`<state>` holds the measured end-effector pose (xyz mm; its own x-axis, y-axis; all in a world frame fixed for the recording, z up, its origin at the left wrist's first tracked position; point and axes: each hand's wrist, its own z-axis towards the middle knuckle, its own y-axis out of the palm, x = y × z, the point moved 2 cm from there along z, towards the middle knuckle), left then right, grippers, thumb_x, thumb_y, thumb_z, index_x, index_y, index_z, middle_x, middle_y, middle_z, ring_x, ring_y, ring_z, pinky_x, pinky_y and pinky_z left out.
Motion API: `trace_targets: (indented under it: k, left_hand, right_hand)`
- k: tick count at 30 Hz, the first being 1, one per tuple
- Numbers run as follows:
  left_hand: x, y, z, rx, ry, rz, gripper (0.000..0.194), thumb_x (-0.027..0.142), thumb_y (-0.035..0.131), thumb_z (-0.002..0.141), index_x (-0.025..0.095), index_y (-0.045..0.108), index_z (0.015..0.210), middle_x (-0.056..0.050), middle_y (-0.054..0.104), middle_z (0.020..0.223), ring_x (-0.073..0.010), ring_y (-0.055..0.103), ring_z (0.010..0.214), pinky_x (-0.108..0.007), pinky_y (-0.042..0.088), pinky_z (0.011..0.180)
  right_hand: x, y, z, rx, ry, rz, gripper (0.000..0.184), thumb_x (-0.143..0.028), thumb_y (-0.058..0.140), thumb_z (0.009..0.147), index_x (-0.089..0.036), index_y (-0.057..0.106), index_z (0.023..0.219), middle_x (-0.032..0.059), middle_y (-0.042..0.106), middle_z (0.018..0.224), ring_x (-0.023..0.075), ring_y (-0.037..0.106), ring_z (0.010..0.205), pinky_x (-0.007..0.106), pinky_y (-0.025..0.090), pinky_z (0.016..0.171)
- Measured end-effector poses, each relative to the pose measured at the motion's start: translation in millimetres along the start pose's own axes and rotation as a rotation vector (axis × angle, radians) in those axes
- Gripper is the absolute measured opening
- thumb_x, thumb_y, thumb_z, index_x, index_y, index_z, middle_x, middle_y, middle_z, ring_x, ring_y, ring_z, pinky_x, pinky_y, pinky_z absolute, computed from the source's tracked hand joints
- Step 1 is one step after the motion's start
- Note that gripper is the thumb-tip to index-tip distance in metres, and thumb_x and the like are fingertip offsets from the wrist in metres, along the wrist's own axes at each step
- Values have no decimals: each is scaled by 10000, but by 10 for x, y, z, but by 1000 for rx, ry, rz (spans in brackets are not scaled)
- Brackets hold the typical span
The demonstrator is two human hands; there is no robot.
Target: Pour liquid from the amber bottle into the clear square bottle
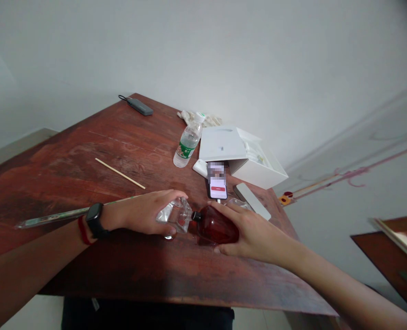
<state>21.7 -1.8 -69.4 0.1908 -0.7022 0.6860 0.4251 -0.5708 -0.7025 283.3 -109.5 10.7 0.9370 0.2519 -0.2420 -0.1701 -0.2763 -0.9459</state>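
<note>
My left hand [148, 213] is wrapped round a small clear glass [176, 217] that is tipped on its side near the table's front. My right hand [249, 231] grips a rounded bottle of dark red liquid [215, 227], also tilted, with its black neck [197, 216] pointing into the mouth of the glass. Both rest low over the red-brown wooden table [86, 156]. A black watch [95, 220] and a red band are on my left wrist.
Behind my hands lie a lit phone [217, 185], a white open box [244, 156], a flat grey slab [253, 201], a plastic water bottle [188, 142], a wooden stick [120, 173], a long thin rod [52, 217] and a dark case [139, 106]. Another table corner [392, 256] stands at right.
</note>
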Motion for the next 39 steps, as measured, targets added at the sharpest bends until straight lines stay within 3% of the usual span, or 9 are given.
trace_targets:
  k: [39]
  left_hand:
    - [23,-21,14,-10,-8,0,701,439,818,882,203,478,1447,-138,648,1441,-346,668,1281,-426,510,1089]
  right_hand:
    - [-27,-19,2,-23,28,-21,989,-436,877,749,-281,454,1629,164,618,1542,398,713,1236,551,575,1027]
